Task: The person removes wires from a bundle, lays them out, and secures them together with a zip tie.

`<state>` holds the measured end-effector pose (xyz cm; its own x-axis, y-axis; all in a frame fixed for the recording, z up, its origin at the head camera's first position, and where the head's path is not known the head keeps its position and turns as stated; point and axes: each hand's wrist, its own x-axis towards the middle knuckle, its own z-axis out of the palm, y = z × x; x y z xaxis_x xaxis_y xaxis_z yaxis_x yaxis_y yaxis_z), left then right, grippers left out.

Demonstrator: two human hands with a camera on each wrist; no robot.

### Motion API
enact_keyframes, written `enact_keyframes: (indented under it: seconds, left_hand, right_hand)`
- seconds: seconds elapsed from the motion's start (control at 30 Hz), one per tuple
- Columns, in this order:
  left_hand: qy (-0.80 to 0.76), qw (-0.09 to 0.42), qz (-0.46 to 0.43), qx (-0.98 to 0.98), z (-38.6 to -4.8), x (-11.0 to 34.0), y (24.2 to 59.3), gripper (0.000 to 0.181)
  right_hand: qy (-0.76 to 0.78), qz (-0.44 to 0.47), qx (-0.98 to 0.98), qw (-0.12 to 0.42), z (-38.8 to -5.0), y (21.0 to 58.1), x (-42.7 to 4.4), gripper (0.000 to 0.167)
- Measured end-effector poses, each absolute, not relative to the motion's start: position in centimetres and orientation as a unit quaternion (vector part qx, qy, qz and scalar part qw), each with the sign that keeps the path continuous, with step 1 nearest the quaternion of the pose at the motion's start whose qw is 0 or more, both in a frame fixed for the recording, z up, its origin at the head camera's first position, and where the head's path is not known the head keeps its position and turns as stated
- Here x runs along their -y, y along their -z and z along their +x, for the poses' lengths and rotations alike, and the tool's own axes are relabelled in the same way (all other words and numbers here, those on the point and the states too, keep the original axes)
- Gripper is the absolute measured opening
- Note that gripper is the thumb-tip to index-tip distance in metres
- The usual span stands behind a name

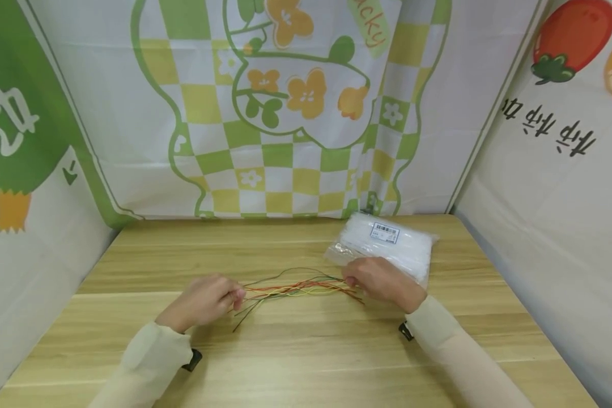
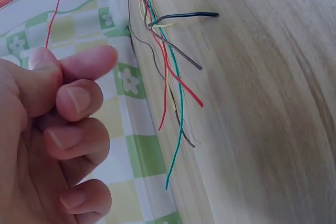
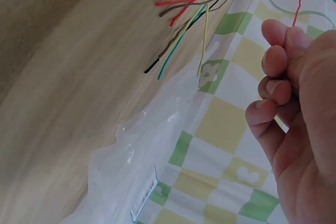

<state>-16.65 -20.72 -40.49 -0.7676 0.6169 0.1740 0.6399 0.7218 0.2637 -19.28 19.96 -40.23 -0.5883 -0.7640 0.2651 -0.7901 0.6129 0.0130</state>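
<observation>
My left hand [image 1: 206, 300] pinches one end of a thin red wire [image 2: 55, 17] between thumb and index finger. In the right wrist view my right hand [image 3: 299, 98] pinches a red wire end in the same way. It looks like one wire held between both hands, over the table. Beneath and between the hands lies a loose bundle of wires [image 1: 306, 286] in red, yellow, green, brown and black. Their ends fan out near each hand, touching neither in the wrist views. Where the held wire runs among the others is hard to tell in the head view.
A clear plastic bag [image 1: 413, 243] of white contents, with a barcode label [image 1: 385, 233], lies just behind my right hand at the back right. The wooden table [image 1: 306, 362] ends at a patterned cloth backdrop [image 1: 306, 187]. Printed cloth also hangs on both sides.
</observation>
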Motion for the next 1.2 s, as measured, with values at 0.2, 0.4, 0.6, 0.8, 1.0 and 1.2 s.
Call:
enact_keyframes:
  seconds: [0.2,0.4,0.6,0.8,1.0,1.2]
  left_hand:
    - [0.16,0.031,-0.343,0.925,-16.6,20.5,40.6,0.039]
    - [0.145,0.016,-0.32,0.936,-16.6,20.1,40.8,0.044]
    - [0.141,-0.01,-0.329,0.934,-16.8,19.6,41.0,0.045]
    - [0.115,-0.025,-0.328,0.937,-16.8,19.5,41.5,0.037]
    - [0.107,-0.03,-0.313,0.943,-16.7,19.1,41.6,0.036]
    - [0.115,-0.039,-0.307,0.944,-16.6,18.6,41.6,0.04]
  right_hand:
    - [-0.069,0.436,0.89,0.111,-19.5,40.5,-20.2,0.034]
    - [-0.062,0.422,0.897,0.112,-19.5,40.8,-20.4,0.033]
    - [-0.063,0.406,0.906,0.107,-19.3,40.6,-20.2,0.027]
    - [-0.056,0.416,0.9,0.118,-19.4,41.0,-19.6,0.026]
    - [-0.057,0.41,0.905,0.101,-19.5,41.6,-19.2,0.028]
    - [-0.061,0.407,0.907,0.085,-19.5,41.8,-18.8,0.025]
